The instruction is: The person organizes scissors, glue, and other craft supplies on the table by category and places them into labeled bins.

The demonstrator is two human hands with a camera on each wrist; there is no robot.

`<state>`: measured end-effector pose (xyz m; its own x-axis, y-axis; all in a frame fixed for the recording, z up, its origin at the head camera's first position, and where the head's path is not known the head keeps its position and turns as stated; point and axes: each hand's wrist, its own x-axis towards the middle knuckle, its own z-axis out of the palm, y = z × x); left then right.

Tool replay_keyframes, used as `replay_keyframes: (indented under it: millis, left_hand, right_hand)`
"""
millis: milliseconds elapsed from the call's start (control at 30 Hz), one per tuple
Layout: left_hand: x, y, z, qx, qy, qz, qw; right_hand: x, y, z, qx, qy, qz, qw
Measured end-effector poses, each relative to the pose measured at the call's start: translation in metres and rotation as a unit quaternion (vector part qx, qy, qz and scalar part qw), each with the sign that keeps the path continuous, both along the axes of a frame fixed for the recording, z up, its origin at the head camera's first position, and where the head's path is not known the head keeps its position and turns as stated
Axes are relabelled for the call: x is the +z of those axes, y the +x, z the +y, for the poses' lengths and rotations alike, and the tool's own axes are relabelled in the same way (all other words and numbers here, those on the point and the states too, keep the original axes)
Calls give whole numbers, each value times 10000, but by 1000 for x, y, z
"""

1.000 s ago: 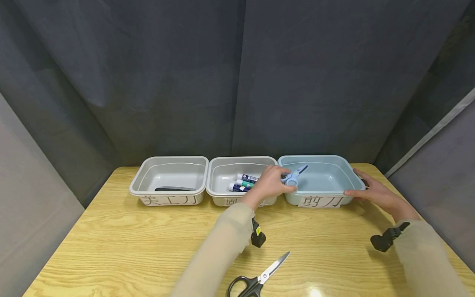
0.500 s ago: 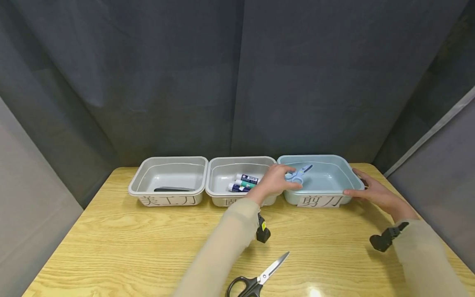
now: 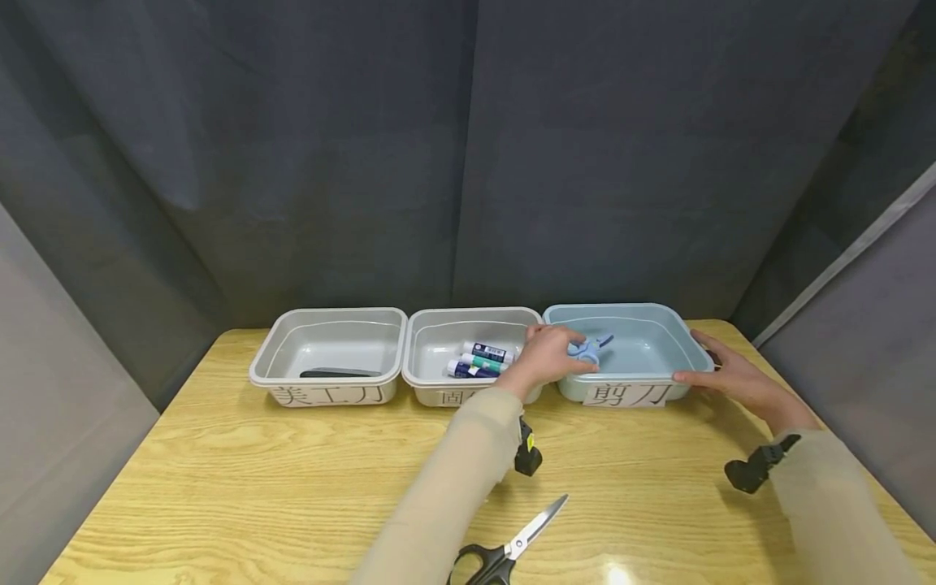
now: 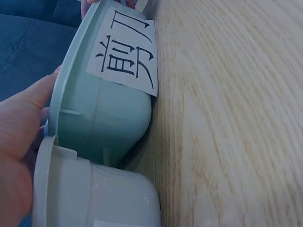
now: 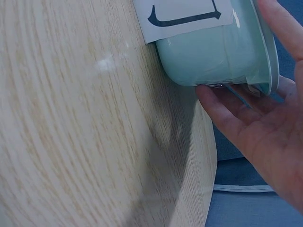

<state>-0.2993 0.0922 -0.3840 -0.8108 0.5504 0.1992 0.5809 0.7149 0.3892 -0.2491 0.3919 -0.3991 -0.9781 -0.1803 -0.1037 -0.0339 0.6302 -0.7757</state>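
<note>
My left hand [image 3: 548,356] reaches over the left end of the light blue plastic bin [image 3: 643,345] and holds a pair of light blue scissors [image 3: 587,349] by the handles, down inside the bin. The blade end points to the right and away. In the left wrist view the scissors are hidden behind the bin wall. My right hand [image 3: 742,378] grips the bin's right end, its thumb at the front corner of the rim and its fingers around the end wall. A white paper label [image 4: 125,52] with black characters is stuck on the bin's front.
Left of the blue bin stands a grey bin [image 3: 431,325] with several glue sticks [image 3: 478,357]. Farther left, another grey bin [image 3: 292,341] contains a dark, slim object [image 3: 339,373]. Black-handled scissors [image 3: 512,548] lie on the wooden table [image 3: 278,487] in front. A dark curtain [image 3: 351,162] hangs behind.
My left hand has moved slightly right and lowered the light blue scissors deeper into the blue bin. My right hand keeps its place on the bin's end.
</note>
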Motion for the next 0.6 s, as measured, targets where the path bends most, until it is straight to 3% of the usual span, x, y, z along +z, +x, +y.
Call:
replay_keyframes:
  millis: [600]
  left_hand:
    - [3, 4, 4, 198, -592, -257, 9977]
  right_hand:
    - [1, 2, -2, -17, 73, 45, 10000]
